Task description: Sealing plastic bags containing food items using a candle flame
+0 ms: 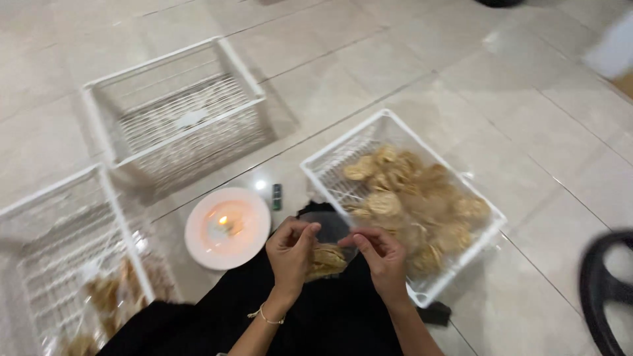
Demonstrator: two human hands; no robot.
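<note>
Both your hands pinch the mouth of a clear plastic bag (328, 247) of round crackers over your lap: left hand (291, 249) on its left edge, right hand (380, 254) on its right. Just beyond sits a white basket (481, 247) heaped with crackers. Near your left hand stands a white plate (198, 247) with a lit candle (222, 223).

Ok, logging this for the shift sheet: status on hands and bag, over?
Left hand and right hand both pinching the clear bag of crackers at its mouth. Lit candle on plate close by the left hand.
</note>
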